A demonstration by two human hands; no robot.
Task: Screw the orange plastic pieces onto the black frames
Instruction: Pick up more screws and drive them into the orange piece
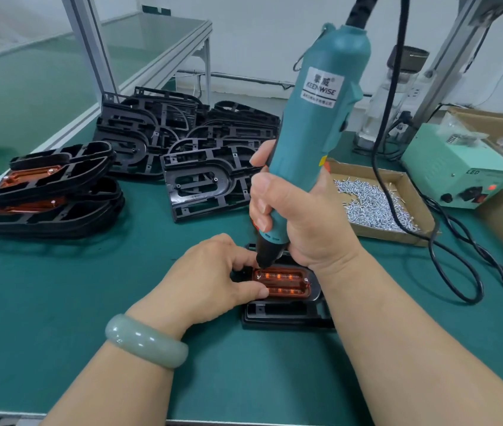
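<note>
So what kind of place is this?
Probably a small factory workbench: the right hand holds an electric screwdriver, there's a box of screws, and black frames are stacked in piles.

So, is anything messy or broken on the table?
Nothing looks broken. The bare black frames at the back lie in a jumbled, overlapping heap, and the finished stack on the left sits crooked, its top frame tilted. The screws lie inside their cardboard tray.

Head view: worn on the person's head, faces forward and down.
Nearness: close over the table.
</note>
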